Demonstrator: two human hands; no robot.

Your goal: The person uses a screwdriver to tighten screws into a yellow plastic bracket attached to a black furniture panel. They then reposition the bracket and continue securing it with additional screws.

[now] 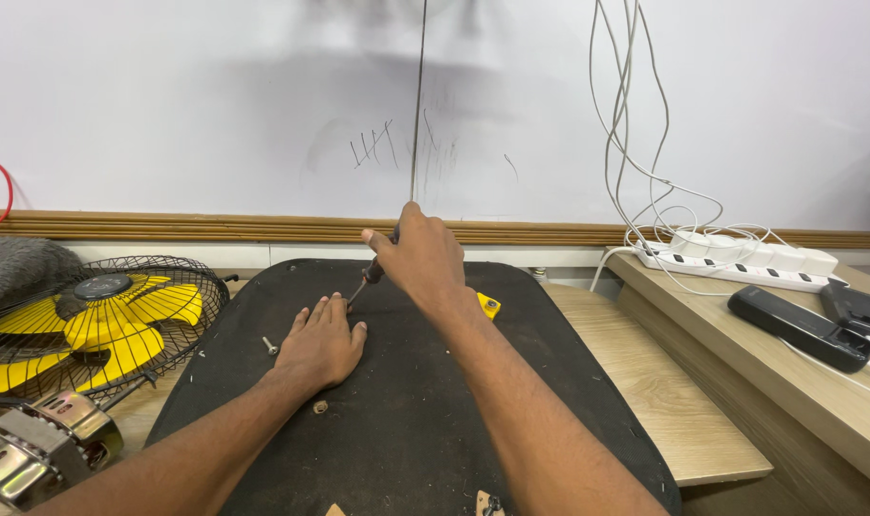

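Note:
My right hand [418, 258] is closed around the dark handle of a screwdriver [370, 272], whose thin shaft angles down to the black panel [406, 420] just beyond my left fingertips. My left hand [322, 342] lies flat, palm down, on that panel with fingers together. A loose screw [270, 346] rests on the panel to the left of my left hand. A small round washer-like piece [319, 407] lies near my left wrist. A yellow part [489, 306] peeks out behind my right wrist.
A yellow fan in a black wire cage [91, 320] lies at the left, with a metal motor [33, 449] below it. A white power strip [741, 263] with cables and two black devices [800, 328] sit on the wooden shelf at the right. A whiteboard wall stands behind.

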